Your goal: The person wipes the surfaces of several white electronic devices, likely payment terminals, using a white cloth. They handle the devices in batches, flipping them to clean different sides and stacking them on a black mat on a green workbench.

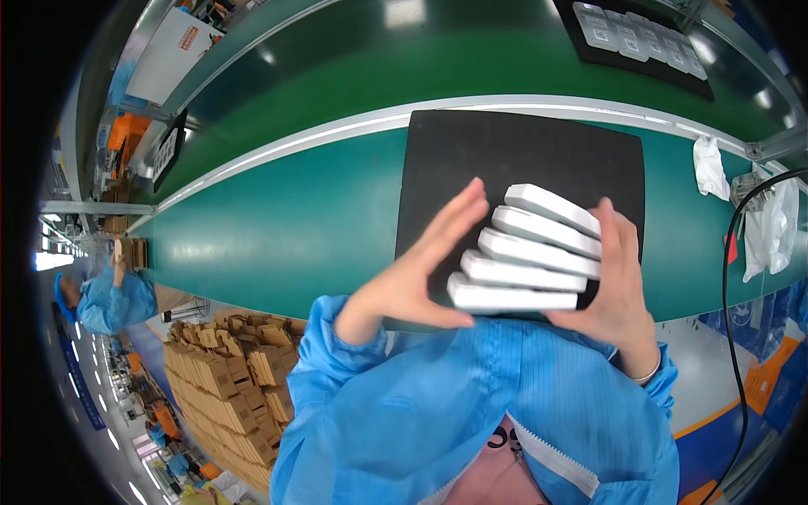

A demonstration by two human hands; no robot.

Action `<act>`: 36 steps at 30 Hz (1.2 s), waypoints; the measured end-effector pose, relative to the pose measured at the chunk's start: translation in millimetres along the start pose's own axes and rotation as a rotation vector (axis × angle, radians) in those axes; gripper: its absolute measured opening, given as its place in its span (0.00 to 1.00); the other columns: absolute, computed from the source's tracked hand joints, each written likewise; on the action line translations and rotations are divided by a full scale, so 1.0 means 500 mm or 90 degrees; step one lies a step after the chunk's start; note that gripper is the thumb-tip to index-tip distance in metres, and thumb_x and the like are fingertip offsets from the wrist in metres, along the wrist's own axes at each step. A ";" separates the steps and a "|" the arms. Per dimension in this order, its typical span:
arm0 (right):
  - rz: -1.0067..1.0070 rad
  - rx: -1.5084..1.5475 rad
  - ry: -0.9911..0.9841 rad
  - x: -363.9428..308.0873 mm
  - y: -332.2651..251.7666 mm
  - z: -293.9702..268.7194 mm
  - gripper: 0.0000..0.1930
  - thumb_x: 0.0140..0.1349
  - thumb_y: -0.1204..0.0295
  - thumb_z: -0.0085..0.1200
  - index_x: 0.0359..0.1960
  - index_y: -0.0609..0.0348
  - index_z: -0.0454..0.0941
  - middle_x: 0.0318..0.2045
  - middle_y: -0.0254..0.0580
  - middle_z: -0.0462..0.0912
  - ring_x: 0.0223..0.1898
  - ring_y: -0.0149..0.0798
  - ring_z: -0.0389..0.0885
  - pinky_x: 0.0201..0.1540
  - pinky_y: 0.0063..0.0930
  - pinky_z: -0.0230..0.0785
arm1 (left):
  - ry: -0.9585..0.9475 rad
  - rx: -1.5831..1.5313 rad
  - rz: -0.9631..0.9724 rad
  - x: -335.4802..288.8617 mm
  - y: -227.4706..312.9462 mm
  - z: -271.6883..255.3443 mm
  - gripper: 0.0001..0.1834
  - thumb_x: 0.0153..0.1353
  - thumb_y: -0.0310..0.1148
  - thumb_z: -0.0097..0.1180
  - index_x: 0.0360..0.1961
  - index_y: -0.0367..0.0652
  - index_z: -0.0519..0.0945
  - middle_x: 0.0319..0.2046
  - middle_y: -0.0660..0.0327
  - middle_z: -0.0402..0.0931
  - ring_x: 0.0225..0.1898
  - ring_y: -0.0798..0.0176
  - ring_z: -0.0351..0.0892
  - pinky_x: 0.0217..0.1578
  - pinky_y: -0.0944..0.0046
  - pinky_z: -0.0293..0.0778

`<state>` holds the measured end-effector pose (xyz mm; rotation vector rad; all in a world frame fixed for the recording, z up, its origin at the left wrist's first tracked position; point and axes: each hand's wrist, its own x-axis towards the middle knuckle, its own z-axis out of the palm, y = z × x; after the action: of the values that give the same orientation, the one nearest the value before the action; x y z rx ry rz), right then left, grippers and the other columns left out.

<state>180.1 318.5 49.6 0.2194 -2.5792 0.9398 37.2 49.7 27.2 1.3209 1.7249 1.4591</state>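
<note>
Left hand: my open palm presses flat against the left ends of a fanned stack of white slabs — fingers straight and pointing up, thumb hooked under the lowest slab to square the ends.

Right hand: it cups the right ends, fingers upright; together the two palms clamp the stack, so my grip is a two-sided squeeze, neither hand curled round.

The stack: five flat white rectangular pieces, edges toward me, each one stepped a little up and to the right of the one below. They are held just above the black mat, close to my chest.

Why held so: judged from the palms, pressing both ends keeps loose pieces from sliding apart.

The surface: a green bench top carries the mat; beyond a pale rail runs a darker green belt with a black tray of white parts at the far right.

Right edge: a crumpled white cloth, a clear bag and a black cable.

Lower left: stacked brown cartons — and another worker in blue, well apart.

Sleeves: blue smock on both arms.
</note>
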 end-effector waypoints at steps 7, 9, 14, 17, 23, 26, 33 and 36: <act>0.056 0.040 -0.067 0.013 0.046 0.016 0.73 0.31 0.55 0.83 0.78 0.64 0.45 0.74 0.64 0.54 0.72 0.66 0.59 0.67 0.49 0.66 | 0.172 -0.285 -0.179 0.100 -0.029 0.018 0.57 0.68 0.75 0.28 0.79 0.36 0.40 0.80 0.48 0.35 0.81 0.50 0.31 0.77 0.51 0.37; 0.090 0.092 -0.065 -0.019 0.066 0.020 0.76 0.30 0.54 0.83 0.78 0.63 0.41 0.77 0.65 0.47 0.76 0.67 0.52 0.71 0.51 0.61 | 0.175 -0.293 -0.183 0.133 -0.038 0.055 0.54 0.70 0.74 0.15 0.79 0.37 0.41 0.81 0.49 0.36 0.81 0.50 0.35 0.77 0.52 0.41; 0.181 0.141 -0.070 -0.052 0.064 0.024 0.70 0.39 0.63 0.81 0.79 0.61 0.40 0.70 0.68 0.58 0.71 0.65 0.61 0.68 0.52 0.63 | 0.172 -0.316 -0.170 0.157 -0.022 0.089 0.58 0.65 0.78 0.23 0.79 0.39 0.45 0.80 0.47 0.41 0.79 0.47 0.46 0.75 0.51 0.48; 0.136 0.218 -0.034 -0.022 0.046 0.007 0.67 0.39 0.66 0.79 0.78 0.61 0.42 0.67 0.65 0.61 0.67 0.63 0.66 0.66 0.51 0.66 | 0.121 -0.130 -0.029 0.149 -0.001 0.028 0.57 0.62 0.71 0.48 0.78 0.39 0.49 0.79 0.45 0.43 0.78 0.45 0.47 0.74 0.48 0.49; -0.076 0.207 -0.077 0.137 -0.026 0.023 0.59 0.43 0.69 0.74 0.77 0.62 0.50 0.64 0.60 0.65 0.62 0.64 0.68 0.62 0.50 0.68 | -0.054 0.351 0.077 0.132 0.097 -0.073 0.65 0.38 0.46 0.82 0.76 0.43 0.57 0.75 0.43 0.53 0.72 0.39 0.59 0.67 0.45 0.58; -0.074 0.265 -0.099 0.150 -0.027 0.017 0.57 0.47 0.69 0.73 0.78 0.63 0.50 0.72 0.63 0.59 0.71 0.63 0.62 0.70 0.48 0.60 | -0.042 0.463 -0.013 0.060 0.069 -0.084 0.67 0.36 0.42 0.82 0.77 0.43 0.55 0.71 0.44 0.59 0.65 0.40 0.65 0.61 0.46 0.63; 0.129 0.091 0.027 0.009 0.050 0.013 0.34 0.60 0.66 0.65 0.67 0.67 0.68 0.63 0.60 0.72 0.62 0.57 0.73 0.64 0.46 0.66 | 0.054 0.495 -0.056 0.007 0.002 -0.002 0.62 0.39 0.44 0.82 0.75 0.43 0.59 0.71 0.46 0.56 0.73 0.35 0.54 0.71 0.31 0.52; -0.029 0.021 0.068 -0.057 0.003 0.033 0.40 0.51 0.47 0.72 0.60 0.60 0.75 0.62 0.60 0.72 0.61 0.60 0.72 0.60 0.48 0.67 | 0.102 0.434 -0.024 0.012 -0.025 0.005 0.64 0.36 0.43 0.83 0.74 0.44 0.59 0.72 0.45 0.55 0.76 0.33 0.49 0.72 0.30 0.49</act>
<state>200.7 309.5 25.6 0.2302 -2.4532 0.9514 32.6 56.7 15.9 1.5010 2.4722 1.0005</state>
